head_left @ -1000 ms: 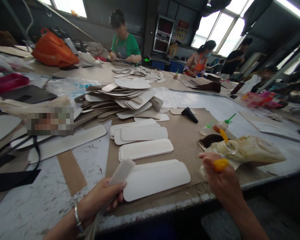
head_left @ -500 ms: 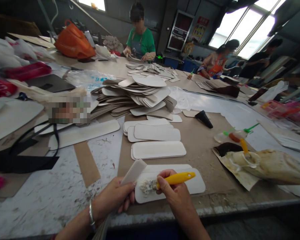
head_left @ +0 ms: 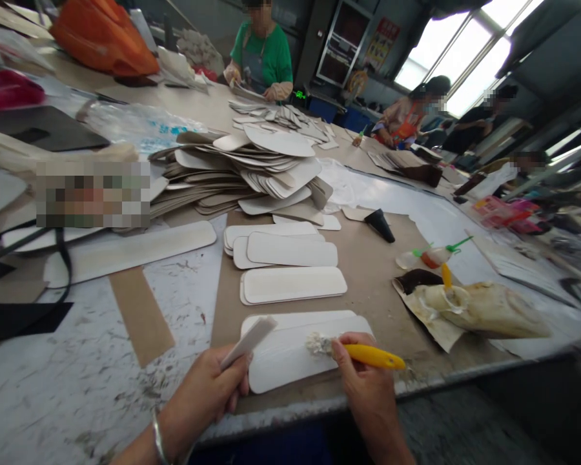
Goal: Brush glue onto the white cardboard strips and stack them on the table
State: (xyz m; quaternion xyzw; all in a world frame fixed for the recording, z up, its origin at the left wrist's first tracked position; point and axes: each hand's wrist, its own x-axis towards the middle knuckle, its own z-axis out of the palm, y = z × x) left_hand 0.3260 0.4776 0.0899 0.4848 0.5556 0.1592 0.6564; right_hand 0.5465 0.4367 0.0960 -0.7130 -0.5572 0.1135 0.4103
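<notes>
My right hand (head_left: 365, 381) grips a yellow-handled brush (head_left: 372, 356), its glue-clogged bristles resting on a white oblong board piece (head_left: 290, 355) at the table's near edge. My left hand (head_left: 206, 391) holds another white oblong piece (head_left: 249, 341) by one end, tilted up just left of the brushed piece. Behind them, more oblong pieces (head_left: 293, 284) lie in small stacks on a brown cardboard sheet (head_left: 368, 271).
A glue-caked container (head_left: 484, 310) with a second yellow brush sits at right beside small squeeze bottles (head_left: 428, 257). A big heap of cut pieces (head_left: 252, 174) lies behind. Black straps (head_left: 24, 310) lie at left. Other people work at the far side.
My right hand left the glue container, brought the brush onto the nearest white piece and swept it rightward. The camera has dipped slightly. My left hand keeps its piece.
</notes>
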